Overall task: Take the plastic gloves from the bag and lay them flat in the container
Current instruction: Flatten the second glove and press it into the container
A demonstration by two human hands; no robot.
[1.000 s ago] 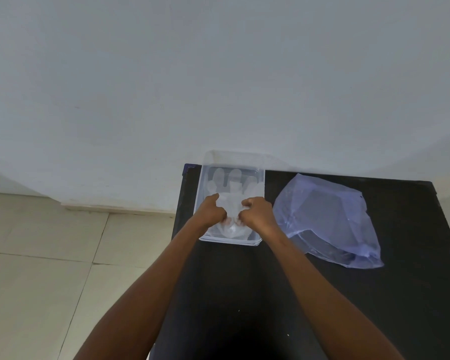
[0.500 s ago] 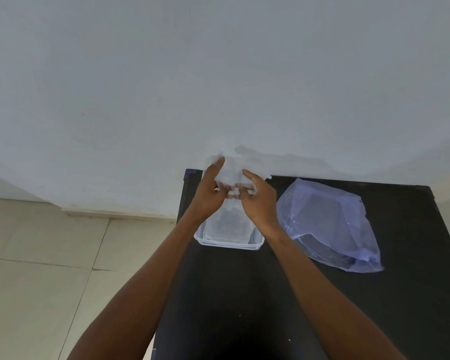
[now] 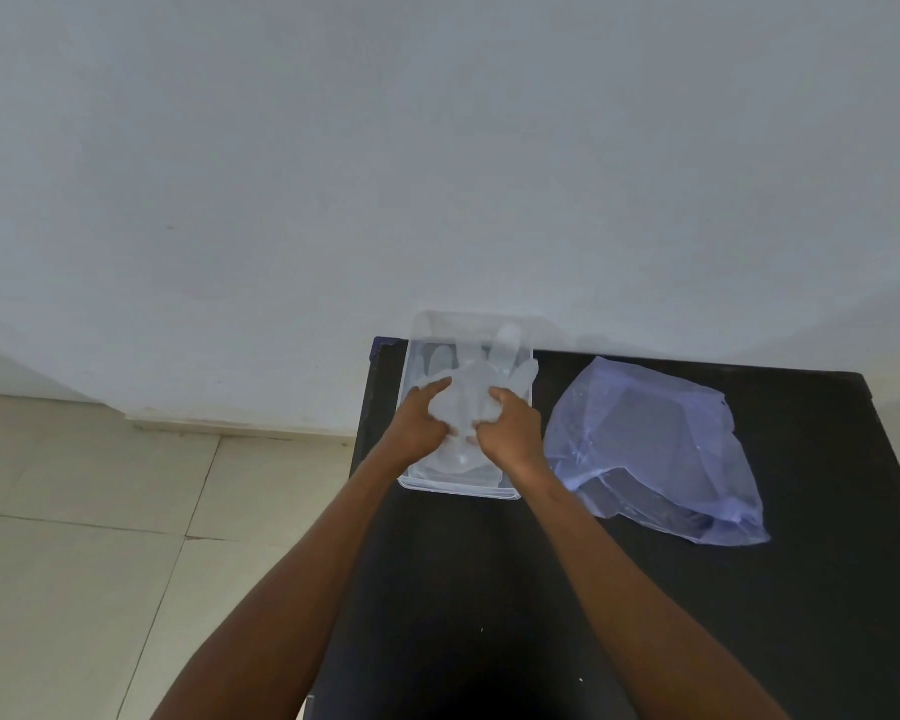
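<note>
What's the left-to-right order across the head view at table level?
Tiled floor → left hand → plastic glove held over the clear container → right hand → plastic bag → bare black table.

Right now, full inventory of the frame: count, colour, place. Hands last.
table: 1, black, against the wall, right of the tiled floor.
container: 1, clear plastic, rectangular, far-left corner of the table.
plastic glove: at least 1, translucent white, over the container, fingers pointing to the wall; exact count in the container unclear.
bag: 1, translucent bluish, crumpled, lying right of the container; contents unclear.
wall: 1, white, behind the table.
floor: pale tiles, left of the table.
left hand: 1, gripping the glove's left side.
right hand: 1, gripping its right side.
</note>
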